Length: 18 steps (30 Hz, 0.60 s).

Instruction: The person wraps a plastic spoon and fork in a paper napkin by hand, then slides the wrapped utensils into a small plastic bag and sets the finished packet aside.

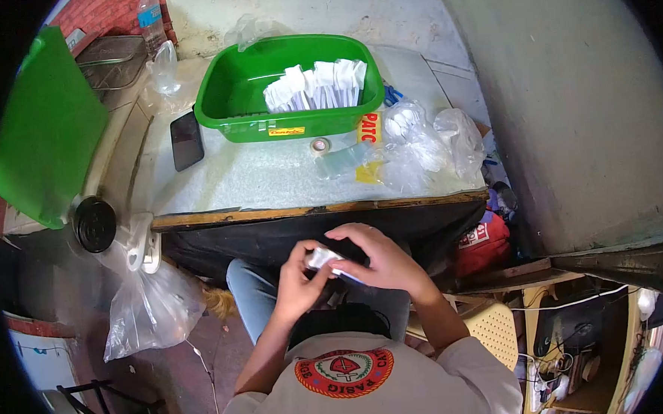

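Observation:
A small white packet (322, 258) with a glossy surface is held over my lap, in front of the table's edge. My left hand (300, 285) pinches it between thumb and fingers. At its other end my right hand (387, 260) has the thumb against it, with the index finger arched above; a bluish edge shows under that thumb. Part of the packet is hidden by my fingers. On the table beyond, a green basin (230, 128) contains several similar white packets (314, 86), stood in a row.
On the table (225, 186) lie a phone (187, 142), a tape roll (319, 146), clear plastic bags (418, 139) and blue-handled scissors (392, 94). A water bottle (151, 25) stands at the back left. A clear bag (153, 310) hangs at the left; a wall (582, 119) rises at the right.

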{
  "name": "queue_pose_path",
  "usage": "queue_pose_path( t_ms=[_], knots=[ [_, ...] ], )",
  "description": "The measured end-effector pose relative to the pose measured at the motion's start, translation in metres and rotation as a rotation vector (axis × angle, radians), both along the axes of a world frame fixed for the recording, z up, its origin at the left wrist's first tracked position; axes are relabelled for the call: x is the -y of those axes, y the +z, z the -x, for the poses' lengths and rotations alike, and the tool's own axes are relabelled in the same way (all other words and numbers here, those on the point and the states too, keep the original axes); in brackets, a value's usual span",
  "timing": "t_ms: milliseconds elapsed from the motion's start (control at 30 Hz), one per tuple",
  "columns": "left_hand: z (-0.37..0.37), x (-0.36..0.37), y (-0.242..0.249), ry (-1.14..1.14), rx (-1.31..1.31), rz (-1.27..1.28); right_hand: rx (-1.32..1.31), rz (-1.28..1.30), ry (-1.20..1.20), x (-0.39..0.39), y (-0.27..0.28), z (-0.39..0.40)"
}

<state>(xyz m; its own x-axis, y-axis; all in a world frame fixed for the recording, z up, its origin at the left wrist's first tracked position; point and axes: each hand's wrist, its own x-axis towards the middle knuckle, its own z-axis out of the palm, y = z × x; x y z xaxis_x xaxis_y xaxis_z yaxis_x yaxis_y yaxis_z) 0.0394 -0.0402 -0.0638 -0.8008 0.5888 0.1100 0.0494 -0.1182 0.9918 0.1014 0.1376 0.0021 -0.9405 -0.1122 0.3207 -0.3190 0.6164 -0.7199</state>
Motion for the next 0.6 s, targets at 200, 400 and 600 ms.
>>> queue_pose_path(
  t_ms=[200,400,600],
  knots=[
    [-0.003,0.01,0.007,-0.073,-0.156,0.239,0.082,-0.124,0.145,0.003,0.0,0.015],
    [0.013,0.008,0.008,-0.028,-0.361,0.168,0.048,0.086,-0.011,0.002,0.007,0.012],
    [0.012,0.008,-0.009,-0.305,0.014,0.102,-0.089,0.529,-0.392,-0.014,-0.023,0.009]
  ],
)
